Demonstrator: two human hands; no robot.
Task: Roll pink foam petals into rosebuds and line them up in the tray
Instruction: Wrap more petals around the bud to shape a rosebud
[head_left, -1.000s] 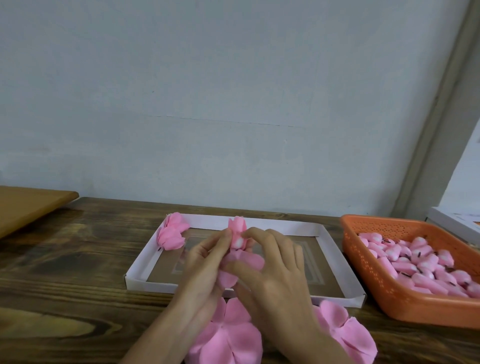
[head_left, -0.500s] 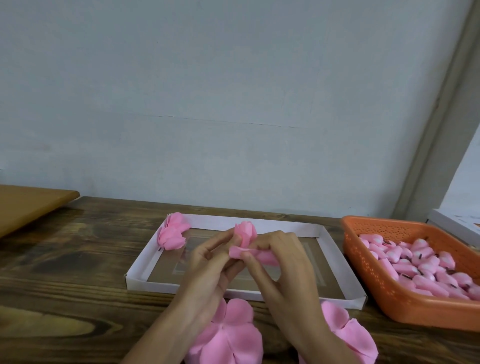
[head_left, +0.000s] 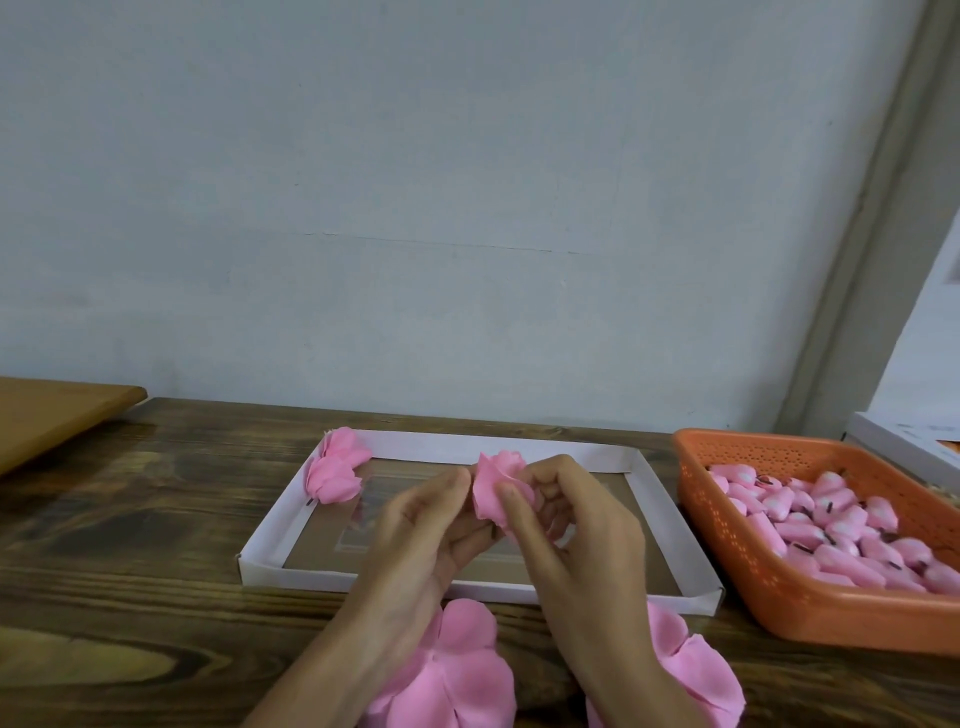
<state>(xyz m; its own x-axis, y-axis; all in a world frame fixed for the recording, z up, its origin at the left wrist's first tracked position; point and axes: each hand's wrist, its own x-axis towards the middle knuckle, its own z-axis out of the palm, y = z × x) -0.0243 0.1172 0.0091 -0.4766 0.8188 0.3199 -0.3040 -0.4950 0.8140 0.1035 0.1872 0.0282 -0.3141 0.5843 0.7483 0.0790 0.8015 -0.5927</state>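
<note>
Surface: dark wooden table, pale wall behind.
Rosebud: one, held above the white tray, not yet placed.
Right hand: thumb and curled fingers clamp the outer petal, likely to keep the wrap tight.
Left hand: fingers curled at the base, steadying.
Count: finished buds at tray's 10 o'clock, apparently two; flat petal sets at 6, two; orange basket at 3, one.

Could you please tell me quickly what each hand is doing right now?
Left hand: closed, pinching the pink foam rosebud at its lower edge.
Right hand: closed, thumb and fingers curled round the same pink foam rosebud.
</note>
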